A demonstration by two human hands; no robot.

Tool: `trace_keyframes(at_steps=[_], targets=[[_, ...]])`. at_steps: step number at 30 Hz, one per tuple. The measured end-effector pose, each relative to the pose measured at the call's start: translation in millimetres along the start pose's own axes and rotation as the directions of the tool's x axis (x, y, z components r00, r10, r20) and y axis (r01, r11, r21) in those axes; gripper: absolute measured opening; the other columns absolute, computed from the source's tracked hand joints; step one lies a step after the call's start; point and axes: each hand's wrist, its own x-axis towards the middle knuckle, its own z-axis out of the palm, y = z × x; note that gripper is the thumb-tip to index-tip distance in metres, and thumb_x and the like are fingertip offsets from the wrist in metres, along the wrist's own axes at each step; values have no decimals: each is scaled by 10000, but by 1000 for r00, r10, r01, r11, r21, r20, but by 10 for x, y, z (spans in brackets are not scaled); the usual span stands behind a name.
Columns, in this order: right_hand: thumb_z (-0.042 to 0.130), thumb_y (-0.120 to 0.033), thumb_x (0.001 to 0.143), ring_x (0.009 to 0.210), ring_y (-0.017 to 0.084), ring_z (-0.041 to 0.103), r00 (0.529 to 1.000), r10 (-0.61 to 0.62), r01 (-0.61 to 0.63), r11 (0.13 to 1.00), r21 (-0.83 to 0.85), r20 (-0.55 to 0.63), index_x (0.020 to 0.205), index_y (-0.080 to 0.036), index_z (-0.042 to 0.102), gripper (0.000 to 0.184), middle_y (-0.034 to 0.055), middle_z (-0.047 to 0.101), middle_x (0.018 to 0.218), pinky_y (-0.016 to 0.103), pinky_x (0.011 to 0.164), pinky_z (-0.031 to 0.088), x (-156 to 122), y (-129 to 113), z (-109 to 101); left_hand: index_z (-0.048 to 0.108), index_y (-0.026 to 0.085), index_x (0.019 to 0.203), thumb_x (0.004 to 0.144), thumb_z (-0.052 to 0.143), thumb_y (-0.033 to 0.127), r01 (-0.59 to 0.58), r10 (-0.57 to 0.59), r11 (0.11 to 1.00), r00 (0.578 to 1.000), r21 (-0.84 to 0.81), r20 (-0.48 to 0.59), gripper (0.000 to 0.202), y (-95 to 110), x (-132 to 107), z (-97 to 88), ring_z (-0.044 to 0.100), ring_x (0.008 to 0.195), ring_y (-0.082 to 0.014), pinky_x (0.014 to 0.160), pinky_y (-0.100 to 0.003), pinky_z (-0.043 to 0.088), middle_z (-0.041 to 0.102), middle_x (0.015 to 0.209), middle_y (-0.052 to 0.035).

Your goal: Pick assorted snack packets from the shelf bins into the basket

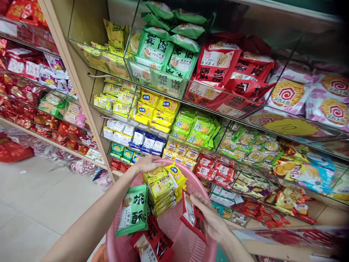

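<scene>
Bright, even overhead light, glare on the clear shelf fronts [240, 105], dark blurred vignette at right corners.

Pale tiled floor [40, 203] lies below wooden shelving [71, 72] fitted with clear tiered bins [163, 89], evenly lit.

Pink lattice basket [174, 225], yellow packets [160, 189], green bag [135, 211], red pouch [194, 218], seemingly black-lettered

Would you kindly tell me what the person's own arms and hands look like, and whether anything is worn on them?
Both are bare. The left hand and left forearm show no glove, sleeve, watch or bracelet as far as the frame's edge. The right hand and right wrist are likewise uncovered; no ring shows on the visible fingers.
</scene>
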Motion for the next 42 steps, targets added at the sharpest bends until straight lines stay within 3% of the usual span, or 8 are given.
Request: trace_keyframes(at_steps=[6,9,20,27,31,34,38,42], targets=[[748,-248,663,864,180,656,946,184,-158,980,-117,266,938,-195,548,344,26,695,945,323,781,506,-217,14,160,600,289,1187,668,429,791,1,-1,1000,1000,-17,-17,742,31,-1,8,586,1046,-283,853,-337,422,647,1172,-31],[748,-216,628,892,189,643,920,183,-108,969,-224,346,961,-197,538,394,23,686,961,325,797,480,-295,111,272,616,300,1156,675,429,787,-21,21,999,1000,-33,-8,710,15,1,9,597,1013,-272,837,-328,420,671,1123,-20],[782,-224,490,601,119,556,888,305,-31,787,-616,345,1163,-172,428,763,-42,628,712,230,570,413,-227,384,575,621,319,1142,681,419,784,-38,38,999,999,-24,-6,686,14,-27,-4,608,962,-263,805,-306,412,684,1088,-7],[784,-228,492,795,179,563,933,128,245,458,-855,335,1222,-195,474,793,0,617,872,265,675,430,-160,381,776,616,320,1146,679,422,787,-38,38,999,999,-19,-11,688,-5,-40,6,606,979,-274,810,-327,415,678,1107,-19],[713,-202,578,978,228,544,939,14,323,301,-897,342,1155,-205,540,602,52,601,1061,324,832,420,-221,414,784,598,322,1175,668,401,806,-32,32,999,999,-1,-13,728,-14,-48,0,595,1019,-286,821,-328,416,665,1136,-31],[673,-243,642,1062,237,525,935,-37,349,283,-894,353,1155,-217,549,528,62,587,1144,340,906,397,-298,476,732,598,319,1176,659,384,821,-17,17,1000,1000,21,-11,752,-4,-61,-11,595,1026,-289,828,-333,417,666,1131,-41],[687,-328,643,1180,275,469,944,19,310,278,-909,328,1315,-179,422,737,118,520,1289,364,982,355,-411,558,642,600,325,1171,658,390,822,-17,17,1000,1000,10,-13,744,14,-68,-19,597,1027,-278,853,-341,418,659,1147,-39],[654,-369,672,1091,276,552,949,29,289,308,-906,313,1315,-219,426,699,91,602,1196,354,904,424,-490,605,629,611,317,1164,661,418,805,-19,19,1000,1000,-8,-10,727,34,-60,-14,600,1025,-285,854,-353,425,663,1143,-34]])
